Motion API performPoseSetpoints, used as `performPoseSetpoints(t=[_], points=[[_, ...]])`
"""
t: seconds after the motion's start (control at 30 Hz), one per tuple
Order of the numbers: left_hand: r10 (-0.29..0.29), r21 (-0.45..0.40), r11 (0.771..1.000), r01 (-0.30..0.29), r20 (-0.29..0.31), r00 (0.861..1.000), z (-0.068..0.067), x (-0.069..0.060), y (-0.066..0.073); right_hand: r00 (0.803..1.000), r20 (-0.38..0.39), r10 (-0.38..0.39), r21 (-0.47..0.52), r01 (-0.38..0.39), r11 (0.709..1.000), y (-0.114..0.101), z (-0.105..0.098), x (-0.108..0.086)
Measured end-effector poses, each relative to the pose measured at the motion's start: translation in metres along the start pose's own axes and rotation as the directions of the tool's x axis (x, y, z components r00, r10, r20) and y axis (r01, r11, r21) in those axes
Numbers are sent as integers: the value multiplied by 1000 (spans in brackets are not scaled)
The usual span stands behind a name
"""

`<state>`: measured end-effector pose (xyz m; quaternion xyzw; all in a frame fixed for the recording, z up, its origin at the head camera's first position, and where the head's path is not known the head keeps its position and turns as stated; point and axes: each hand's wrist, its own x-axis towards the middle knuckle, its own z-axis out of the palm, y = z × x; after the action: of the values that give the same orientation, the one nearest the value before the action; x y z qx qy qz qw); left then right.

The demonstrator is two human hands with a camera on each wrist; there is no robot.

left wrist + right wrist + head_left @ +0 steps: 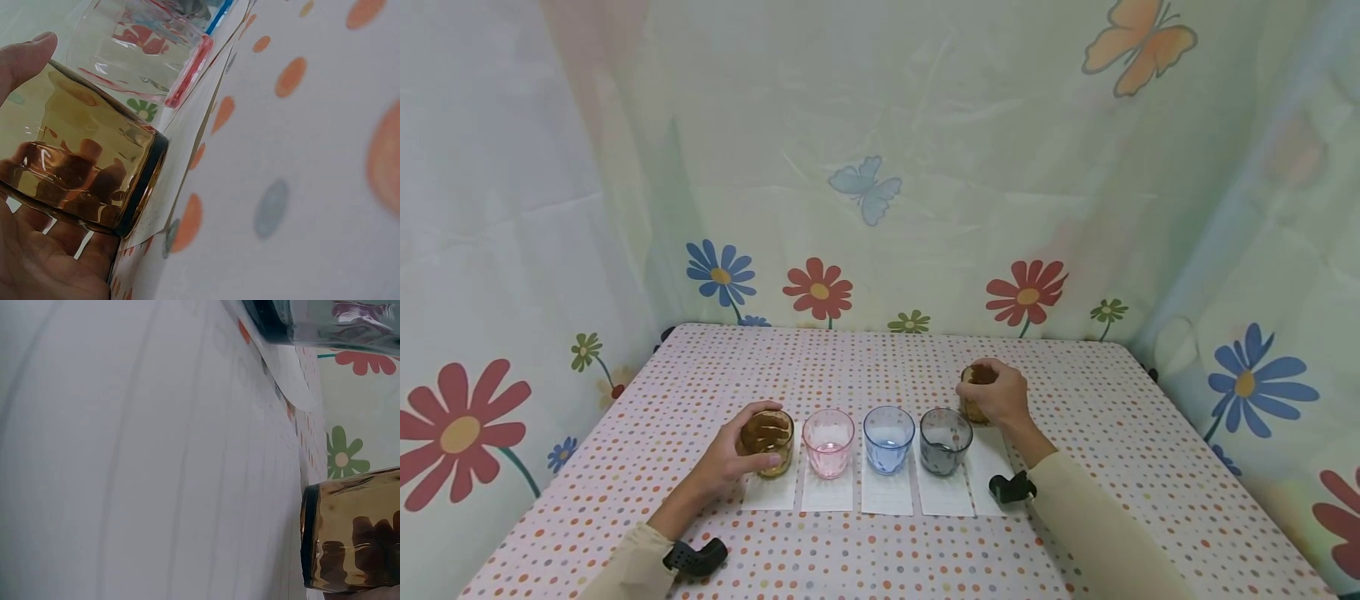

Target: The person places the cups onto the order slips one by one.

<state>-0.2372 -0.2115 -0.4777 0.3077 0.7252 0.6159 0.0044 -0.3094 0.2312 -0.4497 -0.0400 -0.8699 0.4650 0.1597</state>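
My left hand (727, 454) curls round an amber glass (777, 446) at the left end of a row, thumb on the near side. In the left wrist view the fingers show through the amber wall (94, 150). A second amber glass (974, 410) is gripped by my right hand (1006, 397), farther back at the right, by the far end of the rightmost paper strip (991, 467). Between the hands stand a pink glass (829, 450), a blue glass (889, 446) and a grey glass (945, 450), upright on paper strips. Whether the right amber glass touches the table is unclear.
White paper strips (887, 502) lie side by side on the dotted tablecloth (820, 554). A flowered curtain (940, 208) hangs behind the table and along both sides. Black wrist devices (698, 558) sit on both forearms.
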Motion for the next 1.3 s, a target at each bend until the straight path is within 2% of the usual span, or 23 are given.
performPoseSetpoints(t=[0.6,0.77,0.9,1.0,1.13,1.3], points=[[8,18,1000,-8,-2,1000,0,1,0,1000,-16,-25,-35,24,999,-1,-1,1],[30,-18,999,-30,13,999,0,1,1,1000,-11,-24,-38,24,999,-2,-1,1],[49,-33,998,-49,18,999,0,1,0,999,-10,-46,-36,46,998,-3,0,2],[40,-8,999,-40,5,999,0,0,-1,998,-8,-66,-32,65,997,-4,0,3],[18,10,1000,-18,-4,1000,1,0,-1,999,1,-41,-17,41,999,-3,-1,3],[13,-15,1000,-12,7,1000,2,0,0,1000,2,-6,6,6,1000,-5,-2,3]])
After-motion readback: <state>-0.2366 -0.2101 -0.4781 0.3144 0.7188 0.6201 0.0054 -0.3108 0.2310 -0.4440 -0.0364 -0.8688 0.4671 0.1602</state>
